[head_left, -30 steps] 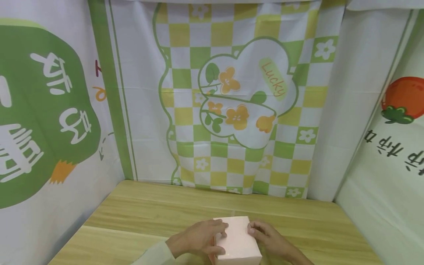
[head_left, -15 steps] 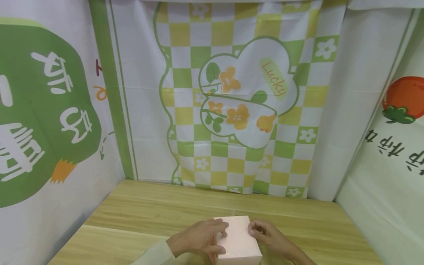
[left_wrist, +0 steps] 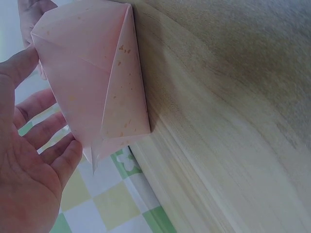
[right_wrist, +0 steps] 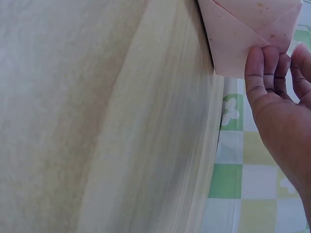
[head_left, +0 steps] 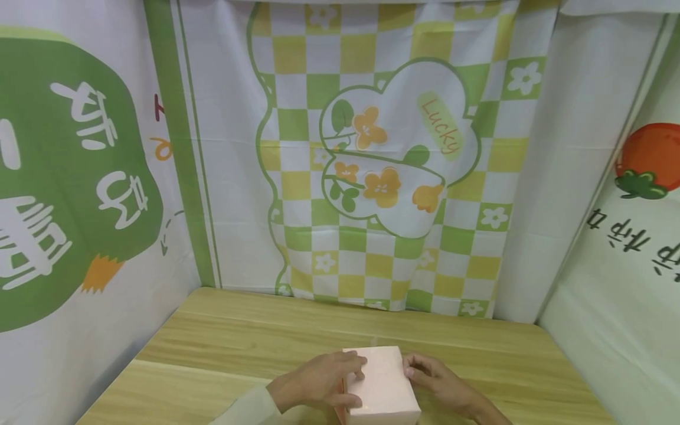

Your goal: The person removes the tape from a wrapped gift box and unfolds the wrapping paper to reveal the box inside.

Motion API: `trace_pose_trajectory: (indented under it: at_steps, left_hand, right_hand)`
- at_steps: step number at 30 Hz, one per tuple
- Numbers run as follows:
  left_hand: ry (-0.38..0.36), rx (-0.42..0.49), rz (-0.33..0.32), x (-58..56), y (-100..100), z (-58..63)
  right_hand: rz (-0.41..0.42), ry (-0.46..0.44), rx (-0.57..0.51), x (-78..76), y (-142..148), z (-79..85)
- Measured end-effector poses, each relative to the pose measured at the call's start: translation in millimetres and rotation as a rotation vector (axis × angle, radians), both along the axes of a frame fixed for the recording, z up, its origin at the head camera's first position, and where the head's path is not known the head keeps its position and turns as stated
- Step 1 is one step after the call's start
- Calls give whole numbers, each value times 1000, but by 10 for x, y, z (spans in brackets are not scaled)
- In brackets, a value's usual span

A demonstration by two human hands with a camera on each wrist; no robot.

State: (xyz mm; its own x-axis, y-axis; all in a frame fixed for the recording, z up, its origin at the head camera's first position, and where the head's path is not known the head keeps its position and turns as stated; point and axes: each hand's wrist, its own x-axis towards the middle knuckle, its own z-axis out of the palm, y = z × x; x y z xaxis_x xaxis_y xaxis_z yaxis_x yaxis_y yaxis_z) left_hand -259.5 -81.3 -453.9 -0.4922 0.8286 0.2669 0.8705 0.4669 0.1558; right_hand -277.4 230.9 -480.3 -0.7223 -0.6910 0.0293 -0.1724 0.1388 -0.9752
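A box wrapped in pale pink, gold-flecked paper (head_left: 379, 383) stands on the table near the front. My left hand (head_left: 321, 381) rests on its left side, fingertips and thumb spread along the upper edge. In the left wrist view, the paper has diagonal folds and a thin pointed tip (left_wrist: 94, 158) sticks out at the far end. My right hand (head_left: 432, 378) is at the box's right side with bent fingers. The right wrist view shows several of its fingertips touching the folded paper side (right_wrist: 238, 39), with no grip round the box.
The wooden table (head_left: 239, 330) extends around the box to the back and both sides. A checked cloth (head_left: 382, 265) hangs behind it. Printed white cloths form the left wall (head_left: 175, 260) and the right wall (head_left: 600, 307).
My right hand has shifted slightly to the right, its thumb and forefinger drawing away from the box's top right edge. My left hand and the box stay in place.
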Motion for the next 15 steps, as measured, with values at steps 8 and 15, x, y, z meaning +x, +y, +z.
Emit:
trace_pose_trajectory:
  at_steps: [8, 15]
  left_hand:
    - [5, -7, 3, 3, 10, 5]
    - [-8, -3, 1, 6, 11, 10]
  right_hand:
    - [8, -65, -28, -19, 38, -16]
    - [22, -67, -45, -15, 75, -21]
